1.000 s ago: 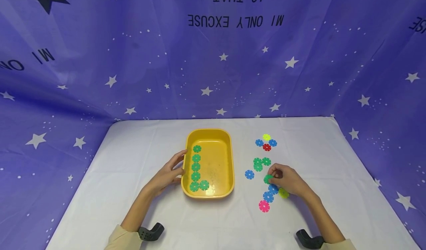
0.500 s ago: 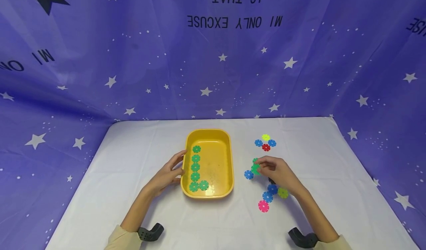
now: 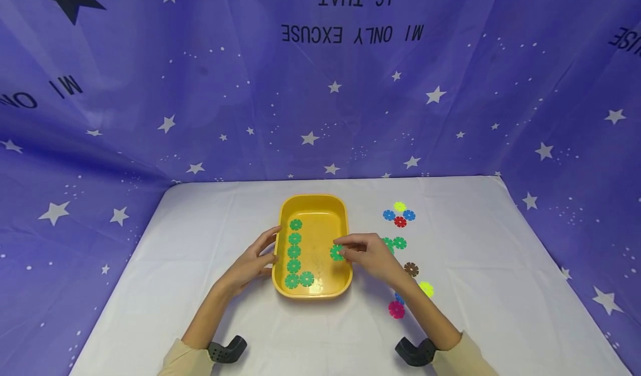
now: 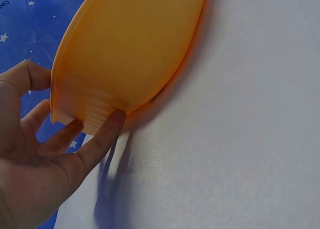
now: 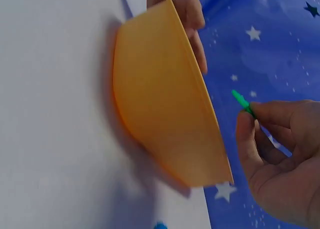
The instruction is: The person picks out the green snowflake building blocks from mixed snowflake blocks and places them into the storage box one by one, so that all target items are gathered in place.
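My right hand (image 3: 368, 256) is over the right side of a yellow plastic tray (image 3: 312, 199) and pinches a green snowflake building disc (image 3: 336, 252) between thumb and fingertips. In the right wrist view that disc is seen edge-on, above the tray's rim. My left hand (image 3: 250, 262) rests its spread fingers against the tray's left side. The left wrist view has the thumb on the tray's outer wall and a fingertip at the rim. Inside, several green discs (image 3: 294, 251) form a column along the left wall, with one more green disc (image 3: 306, 278) beside the lowest.
Right of the tray lie loose discs: two blue, a yellow and a red disc (image 3: 400, 221) at the back, green discs (image 3: 399, 243) below them. A brown disc (image 3: 411, 269), a yellow-green disc (image 3: 426, 289) and a pink disc (image 3: 397, 310) lie nearer. My right forearm hides some blue ones.
My right hand has picked a green disc off the right-hand group and carried it left to above the tray, uncovering a brown disc. My left hand has stayed at the tray.
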### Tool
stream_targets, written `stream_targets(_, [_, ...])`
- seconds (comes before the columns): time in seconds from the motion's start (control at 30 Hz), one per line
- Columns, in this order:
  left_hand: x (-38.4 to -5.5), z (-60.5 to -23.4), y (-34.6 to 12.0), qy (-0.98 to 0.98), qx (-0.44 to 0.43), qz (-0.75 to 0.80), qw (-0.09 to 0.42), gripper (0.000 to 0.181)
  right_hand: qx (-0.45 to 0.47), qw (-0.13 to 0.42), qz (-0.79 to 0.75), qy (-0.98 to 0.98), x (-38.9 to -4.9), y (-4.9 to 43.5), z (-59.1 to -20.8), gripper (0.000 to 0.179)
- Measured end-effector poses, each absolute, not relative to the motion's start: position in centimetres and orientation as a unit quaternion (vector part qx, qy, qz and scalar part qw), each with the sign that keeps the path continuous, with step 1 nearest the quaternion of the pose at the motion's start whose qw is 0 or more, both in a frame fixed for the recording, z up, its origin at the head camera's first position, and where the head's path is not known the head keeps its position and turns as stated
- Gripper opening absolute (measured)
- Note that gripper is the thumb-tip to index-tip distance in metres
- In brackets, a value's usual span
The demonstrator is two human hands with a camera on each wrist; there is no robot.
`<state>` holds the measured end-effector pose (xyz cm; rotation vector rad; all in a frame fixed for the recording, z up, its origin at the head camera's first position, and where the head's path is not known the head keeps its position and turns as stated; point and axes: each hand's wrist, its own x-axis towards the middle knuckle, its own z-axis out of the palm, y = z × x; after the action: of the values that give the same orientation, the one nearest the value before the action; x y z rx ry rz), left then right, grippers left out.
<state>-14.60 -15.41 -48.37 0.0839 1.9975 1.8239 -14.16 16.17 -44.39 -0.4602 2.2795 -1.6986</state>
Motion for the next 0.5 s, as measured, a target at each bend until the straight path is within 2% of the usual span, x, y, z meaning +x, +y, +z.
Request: stream_targets(0.5, [-14.6,-48.4,-15.4,0.717,0.026,0.663,0.215,0.077,-0.158,0.117,-0.545,0.815,-15.4,11.1,-44.8,0.023])
